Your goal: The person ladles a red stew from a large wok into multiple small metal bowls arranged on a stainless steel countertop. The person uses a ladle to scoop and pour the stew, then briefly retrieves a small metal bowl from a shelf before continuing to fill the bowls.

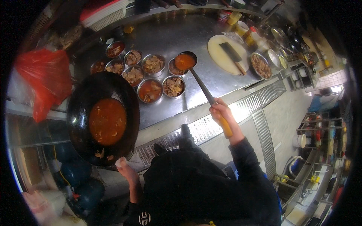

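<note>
My right hand [222,113] grips the wooden handle of a long metal ladle [185,61]. The ladle's bowl holds red-orange broth and hangs over a metal bowl [177,67] with meat in it. My left hand [124,166] holds a white cloth [120,162] against the rim of a large black wok [76,124]. Red broth with bits of meat [107,121] lies in the wok. Several round metal bowls of meat stand close together beside the wok; one near the front [150,90] also shows red broth. A bowl of meat [174,86] stands to its right.
A cleaver [230,52] lies on a round white cutting board [213,56] on the steel counter [195,90]. Farther right stands a metal bowl of sliced meat [260,65]. A red plastic bag [48,76] is at the left. A metal floor grate [200,131] runs along the counter.
</note>
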`<act>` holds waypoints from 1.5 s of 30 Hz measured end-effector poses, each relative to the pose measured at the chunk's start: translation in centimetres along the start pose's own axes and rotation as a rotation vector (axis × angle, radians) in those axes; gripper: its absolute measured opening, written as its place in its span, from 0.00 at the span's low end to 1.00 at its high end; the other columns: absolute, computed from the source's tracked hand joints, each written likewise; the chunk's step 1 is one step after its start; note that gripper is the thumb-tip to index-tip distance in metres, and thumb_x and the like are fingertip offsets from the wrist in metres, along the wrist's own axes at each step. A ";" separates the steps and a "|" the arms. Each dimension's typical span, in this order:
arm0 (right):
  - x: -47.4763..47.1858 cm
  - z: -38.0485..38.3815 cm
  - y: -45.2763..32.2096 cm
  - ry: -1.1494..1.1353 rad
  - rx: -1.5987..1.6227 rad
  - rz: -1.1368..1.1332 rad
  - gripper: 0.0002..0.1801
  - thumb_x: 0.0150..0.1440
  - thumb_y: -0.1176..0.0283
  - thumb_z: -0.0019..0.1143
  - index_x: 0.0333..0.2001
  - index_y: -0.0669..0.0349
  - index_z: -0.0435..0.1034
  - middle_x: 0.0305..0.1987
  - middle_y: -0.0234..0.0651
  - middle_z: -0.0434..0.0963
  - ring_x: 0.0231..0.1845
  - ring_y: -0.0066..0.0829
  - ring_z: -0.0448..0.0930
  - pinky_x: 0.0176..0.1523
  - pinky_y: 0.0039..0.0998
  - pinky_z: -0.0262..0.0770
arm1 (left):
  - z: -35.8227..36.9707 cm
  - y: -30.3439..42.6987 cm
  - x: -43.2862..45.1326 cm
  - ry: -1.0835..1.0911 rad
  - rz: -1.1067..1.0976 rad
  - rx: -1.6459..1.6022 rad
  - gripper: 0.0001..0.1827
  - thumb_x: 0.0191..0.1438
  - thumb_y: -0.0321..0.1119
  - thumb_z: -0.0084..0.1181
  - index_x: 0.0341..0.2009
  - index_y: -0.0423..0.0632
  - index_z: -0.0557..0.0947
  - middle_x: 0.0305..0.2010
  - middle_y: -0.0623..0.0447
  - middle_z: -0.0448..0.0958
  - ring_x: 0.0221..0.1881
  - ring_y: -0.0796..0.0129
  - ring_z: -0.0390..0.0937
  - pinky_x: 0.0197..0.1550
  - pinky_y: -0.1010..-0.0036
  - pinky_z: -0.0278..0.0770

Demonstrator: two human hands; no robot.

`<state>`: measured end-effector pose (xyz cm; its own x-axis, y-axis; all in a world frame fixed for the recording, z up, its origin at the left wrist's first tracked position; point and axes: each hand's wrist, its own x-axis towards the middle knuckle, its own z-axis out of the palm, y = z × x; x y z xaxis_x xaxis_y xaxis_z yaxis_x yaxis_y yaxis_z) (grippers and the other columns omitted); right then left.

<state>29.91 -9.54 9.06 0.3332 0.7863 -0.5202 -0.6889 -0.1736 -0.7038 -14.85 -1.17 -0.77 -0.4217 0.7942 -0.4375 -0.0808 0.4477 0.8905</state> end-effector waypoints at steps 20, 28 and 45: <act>0.2 0.3 0.2 0.011 -0.031 -0.014 0.13 0.57 0.76 0.44 0.47 0.57 0.59 0.23 0.32 0.67 0.13 0.15 0.63 0.13 0.19 0.59 | 0.2 0.7 -0.6 -0.049 0.003 -0.035 0.21 0.55 0.35 0.50 0.51 0.37 0.69 0.49 0.45 0.71 0.48 0.60 0.69 0.54 0.66 0.64; -0.1 0.0 0.2 -0.079 0.241 0.054 0.12 0.58 0.75 0.43 0.46 0.55 0.60 0.24 0.32 0.66 0.13 0.14 0.61 0.13 0.17 0.57 | 0.2 0.5 -0.3 -0.016 -0.020 -0.015 0.22 0.55 0.35 0.49 0.52 0.37 0.69 0.49 0.45 0.71 0.48 0.59 0.70 0.53 0.66 0.65; -5.7 0.7 1.9 -0.047 0.103 0.107 0.15 0.57 0.75 0.43 0.49 0.56 0.59 0.23 0.32 0.66 0.11 0.16 0.61 0.11 0.20 0.58 | 0.0 0.8 -0.2 -0.067 -0.051 -0.028 0.22 0.55 0.36 0.51 0.52 0.38 0.69 0.50 0.46 0.70 0.49 0.58 0.68 0.54 0.65 0.64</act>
<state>26.27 -13.95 11.05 0.2255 0.7938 -0.5648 -0.7820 -0.1983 -0.5909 -14.85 -1.03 0.02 -0.3547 0.7967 -0.4893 -0.1267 0.4775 0.8694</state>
